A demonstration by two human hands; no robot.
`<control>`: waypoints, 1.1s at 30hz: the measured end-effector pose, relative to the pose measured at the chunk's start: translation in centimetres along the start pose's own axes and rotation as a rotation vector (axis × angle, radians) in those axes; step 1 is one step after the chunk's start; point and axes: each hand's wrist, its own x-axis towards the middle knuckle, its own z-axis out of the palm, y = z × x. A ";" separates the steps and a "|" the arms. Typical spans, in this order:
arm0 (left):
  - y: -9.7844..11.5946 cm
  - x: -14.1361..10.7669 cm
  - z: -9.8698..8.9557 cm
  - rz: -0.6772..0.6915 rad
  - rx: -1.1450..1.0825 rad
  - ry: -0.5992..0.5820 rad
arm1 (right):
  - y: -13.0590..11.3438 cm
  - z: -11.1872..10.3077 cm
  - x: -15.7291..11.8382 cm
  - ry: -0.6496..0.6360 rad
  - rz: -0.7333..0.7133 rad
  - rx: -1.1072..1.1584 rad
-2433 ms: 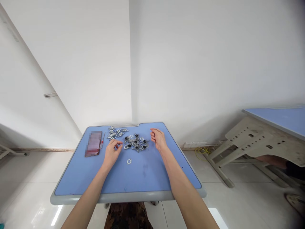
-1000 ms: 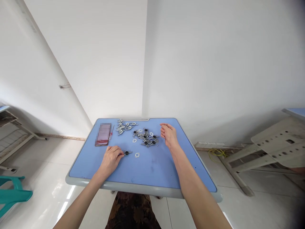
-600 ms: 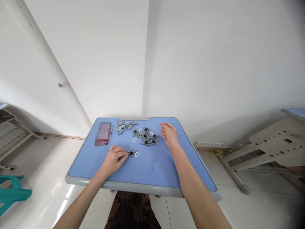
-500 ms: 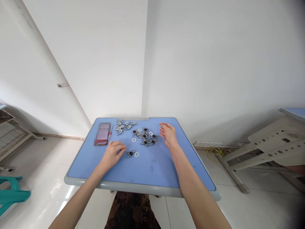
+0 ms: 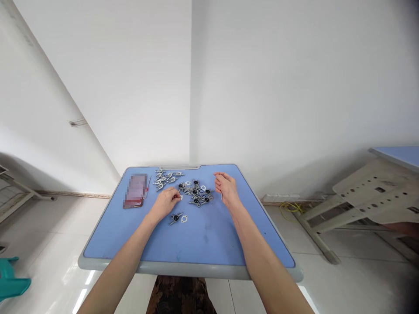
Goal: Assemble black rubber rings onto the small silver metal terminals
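My left hand (image 5: 166,203) reaches over the blue table, thumb and fingers pinched at the edge of a small flat white gasket (image 5: 181,197), which they partly cover. Nearer to me lies a metal part with a black round centre (image 5: 176,218), beside another white gasket (image 5: 184,219). My right hand (image 5: 227,188) is held closed at the right of the pile, fingers curled. A thin sliver shows below its fingers, too small to name. Between the hands lies a cluster of black-centred metal parts (image 5: 197,201) with gaskets among them.
At the back left is a heap of silver metal parts (image 5: 159,181). A phone (image 5: 133,203) and a thin red-and-clear tool (image 5: 147,190) lie left of it. A white wall rises behind the table (image 5: 209,255). Another desk stands right, a green stool (image 5: 13,279) left.
My left hand has moved from beside the near metal part forward to the gasket and pinched there. My right hand stays closed in about the same place. The view has shifted slightly.
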 end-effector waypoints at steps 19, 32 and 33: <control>-0.1 -0.7 -1.5 -0.012 -0.082 -0.043 | 0.5 0.9 -0.6 -0.043 0.011 -0.177; -0.2 -0.6 -1.5 -0.072 -0.281 -0.067 | 0.9 0.7 -0.3 -0.103 -0.045 -0.305; -0.2 -0.7 -1.4 -0.059 -0.264 -0.069 | 0.9 0.7 -0.3 -0.116 -0.056 -0.327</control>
